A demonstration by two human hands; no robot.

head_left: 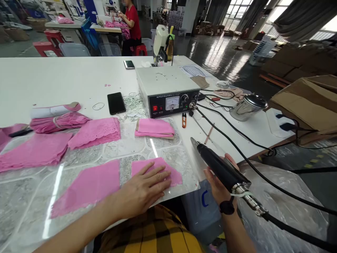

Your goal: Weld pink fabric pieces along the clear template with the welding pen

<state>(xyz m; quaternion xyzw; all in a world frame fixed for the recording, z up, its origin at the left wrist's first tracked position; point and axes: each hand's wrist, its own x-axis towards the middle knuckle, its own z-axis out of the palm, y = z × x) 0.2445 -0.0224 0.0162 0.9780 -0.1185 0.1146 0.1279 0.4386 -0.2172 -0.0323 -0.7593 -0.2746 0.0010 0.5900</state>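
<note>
My left hand [144,191] lies flat with its fingers spread on a pink fabric piece [175,176] near the table's front edge. A larger pink piece [91,186] lies left of it on the clear mat [126,154]. My right hand [218,182], at the table's right front edge, is wrapped round a black handheld tool [223,167] with a metal tip pointing up and left. A cable runs from the tool's rear end. Beyond the pieces is a small folded pink stack [154,127], with pink lace stacks [97,133] further left.
A control box [171,95] stands behind the mat, with a phone [116,103] and white threads at its left. Orange snips [184,120], black cables and a metal canister [249,106] are to the right. A person in red [133,21] sits at a far table.
</note>
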